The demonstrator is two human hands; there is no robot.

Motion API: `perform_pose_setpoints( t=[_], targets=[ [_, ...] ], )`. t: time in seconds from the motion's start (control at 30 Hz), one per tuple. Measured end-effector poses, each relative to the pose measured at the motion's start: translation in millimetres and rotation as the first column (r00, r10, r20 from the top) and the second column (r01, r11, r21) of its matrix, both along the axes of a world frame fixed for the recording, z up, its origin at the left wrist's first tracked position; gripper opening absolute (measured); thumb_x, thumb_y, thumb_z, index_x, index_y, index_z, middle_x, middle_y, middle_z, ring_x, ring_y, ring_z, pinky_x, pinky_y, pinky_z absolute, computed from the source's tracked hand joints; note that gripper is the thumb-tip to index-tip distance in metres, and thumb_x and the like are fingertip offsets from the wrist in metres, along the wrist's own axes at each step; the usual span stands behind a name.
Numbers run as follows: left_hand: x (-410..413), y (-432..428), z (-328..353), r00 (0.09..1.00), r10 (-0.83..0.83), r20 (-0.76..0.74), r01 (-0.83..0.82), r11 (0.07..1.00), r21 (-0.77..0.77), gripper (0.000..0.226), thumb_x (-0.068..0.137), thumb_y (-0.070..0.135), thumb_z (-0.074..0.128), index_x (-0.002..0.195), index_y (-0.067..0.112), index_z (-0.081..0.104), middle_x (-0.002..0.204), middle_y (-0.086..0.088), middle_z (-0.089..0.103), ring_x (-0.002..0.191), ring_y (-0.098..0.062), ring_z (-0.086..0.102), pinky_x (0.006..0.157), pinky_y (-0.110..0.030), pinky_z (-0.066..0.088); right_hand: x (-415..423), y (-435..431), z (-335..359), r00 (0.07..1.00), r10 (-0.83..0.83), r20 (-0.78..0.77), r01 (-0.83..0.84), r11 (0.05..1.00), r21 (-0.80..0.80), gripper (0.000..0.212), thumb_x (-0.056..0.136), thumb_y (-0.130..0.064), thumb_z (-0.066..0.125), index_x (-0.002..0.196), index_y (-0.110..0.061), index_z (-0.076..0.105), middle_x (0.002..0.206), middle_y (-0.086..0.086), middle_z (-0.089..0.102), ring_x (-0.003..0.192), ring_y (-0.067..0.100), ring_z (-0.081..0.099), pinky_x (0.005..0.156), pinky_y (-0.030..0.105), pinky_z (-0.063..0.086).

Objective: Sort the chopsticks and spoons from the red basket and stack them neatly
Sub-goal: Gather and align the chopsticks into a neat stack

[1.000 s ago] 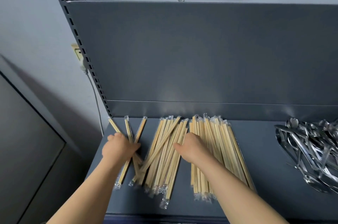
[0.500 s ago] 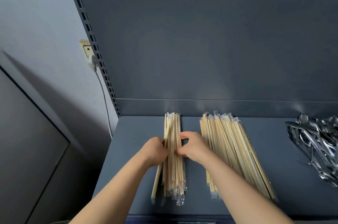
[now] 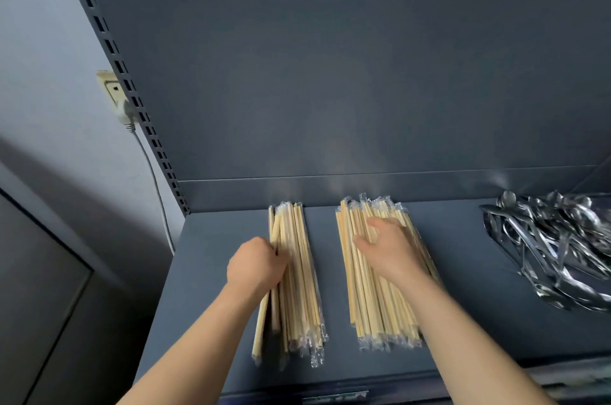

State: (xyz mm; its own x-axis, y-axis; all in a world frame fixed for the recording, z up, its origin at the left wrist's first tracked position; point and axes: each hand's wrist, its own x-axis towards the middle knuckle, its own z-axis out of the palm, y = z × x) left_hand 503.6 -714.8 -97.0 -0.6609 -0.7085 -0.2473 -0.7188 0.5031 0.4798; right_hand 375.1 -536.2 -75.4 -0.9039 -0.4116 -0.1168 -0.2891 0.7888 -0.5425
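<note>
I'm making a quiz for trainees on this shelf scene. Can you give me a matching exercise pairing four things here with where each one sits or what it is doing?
Column one:
1. left hand
2. right hand
3. spoon pile
4. wall socket

Column two:
A. lying loose at the right end of the shelf
B. on the wall left of the shelf upright
C. curled against the left chopstick bundle
D. fingers spread over the right chopstick bundle

Pairs: 1-C, 2-D, 3-A, 4-B
</note>
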Motion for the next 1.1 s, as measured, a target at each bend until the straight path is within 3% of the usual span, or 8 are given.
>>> perform_pose_setpoints(
  t=[0.07,0.13,0.3,0.57,0.73,0.83,0.93,1.1],
  targets=[
    [-3.8,3.5,0.6,1.0,0.004,0.005,-0.005,0.998,0.068,0.036,0.086,0.038,0.058,0.064,0.013,0.044,0.057,0.0,0.05,0.05,-0.019,0.047,0.047,-0.023,0.036,-13.9,19.3,-2.9,0.992,-0.12,-0.043,0.126,0.977,0.171,0.071,0.084,-0.058,0.058,0.138,-0.013,0.044,0.139,0.011,0.044,0.126,0.032,0.041,0.101,0.041,0.041],
    [-9.5,9.2,2.0,1.0,0.014,-0.01,-0.013,0.992,0.125,0.033,0.085,0.036,0.063,0.067,0.011,0.047,0.06,-0.002,0.054,0.052,-0.019,0.051,0.048,-0.024,0.039,-21.3,32.7,-7.4,0.978,-0.202,0.043,0.18,0.936,0.302,0.097,0.075,-0.075,0.054,0.145,-0.012,0.031,0.144,0.014,0.038,0.13,0.034,0.036,0.104,0.044,0.039],
    [-22.2,26.1,2.0,0.998,0.015,-0.062,-0.004,0.984,0.178,0.039,0.087,0.032,0.066,0.064,0.011,0.042,0.054,-0.001,0.047,0.045,-0.016,0.044,0.04,-0.021,0.033,-22.6,35.7,-22.0,0.971,-0.18,0.158,0.11,0.921,0.374,0.131,0.058,-0.096,0.041,0.153,-0.011,0.01,0.156,0.012,0.021,0.139,0.034,0.023,0.11,0.047,0.031],
    [-38.7,54.8,0.0,0.99,-0.058,-0.13,0.082,0.978,0.191,0.04,0.09,0.026,0.064,0.059,0.012,0.042,0.051,0.002,0.043,0.042,-0.011,0.039,0.034,-0.012,0.026,-9.1,6.7,-35.2,0.987,0.049,0.153,-0.095,0.945,0.313,0.133,0.062,-0.092,0.043,0.153,-0.009,-0.007,0.163,0.009,0.0,0.147,0.033,0.006,0.117,0.047,0.016],
    [-36.8,51.8,3.6,0.993,-0.025,-0.113,0.049,0.975,0.216,0.042,0.091,0.026,0.063,0.056,0.015,0.042,0.048,0.005,0.041,0.041,-0.01,0.036,0.035,-0.014,0.025,-9.6,-3.8,-33.5,0.977,0.09,0.192,-0.141,0.951,0.274,0.131,0.065,-0.09,0.045,0.153,-0.008,-0.008,0.163,0.01,0.0,0.147,0.034,0.005,0.117,0.046,0.016],
    [-30.4,47.2,7.1,0.998,-0.051,-0.047,0.059,0.981,0.184,0.033,0.096,0.023,0.052,0.065,0.013,0.053,0.056,0.001,0.052,0.048,-0.016,0.05,0.046,-0.023,0.04,-14.0,0.3,-29.7,0.972,0.069,0.225,-0.135,0.947,0.292,0.134,0.062,-0.09,0.048,0.152,-0.008,-0.009,0.163,0.01,0.0,0.148,0.034,0.005,0.117,0.045,0.019],
    [-28.3,46.2,8.2,0.998,-0.005,-0.068,0.024,0.961,0.277,0.019,0.094,0.021,0.058,0.076,0.014,0.055,0.074,-0.011,0.07,0.062,-0.025,0.068,0.064,-0.031,0.057,-9.3,0.5,-28.4,0.973,0.072,0.22,-0.144,0.932,0.332,0.146,0.048,-0.094,0.047,0.152,-0.008,-0.007,0.162,0.009,0.005,0.145,0.034,0.009,0.115,0.045,0.023],
    [-23.8,40.5,6.6,0.983,0.163,-0.086,-0.105,0.879,0.466,0.022,0.089,0.02,0.068,0.084,-0.001,0.063,0.068,-0.013,0.073,0.058,-0.025,0.071,0.06,-0.03,0.06,-3.2,-13.4,-30.8,0.97,0.168,0.178,-0.224,0.903,0.366,0.162,0.031,-0.093,0.053,0.151,-0.004,-0.011,0.161,0.015,0.0,0.146,0.035,0.005,0.117,0.044,0.015]
  ],
)
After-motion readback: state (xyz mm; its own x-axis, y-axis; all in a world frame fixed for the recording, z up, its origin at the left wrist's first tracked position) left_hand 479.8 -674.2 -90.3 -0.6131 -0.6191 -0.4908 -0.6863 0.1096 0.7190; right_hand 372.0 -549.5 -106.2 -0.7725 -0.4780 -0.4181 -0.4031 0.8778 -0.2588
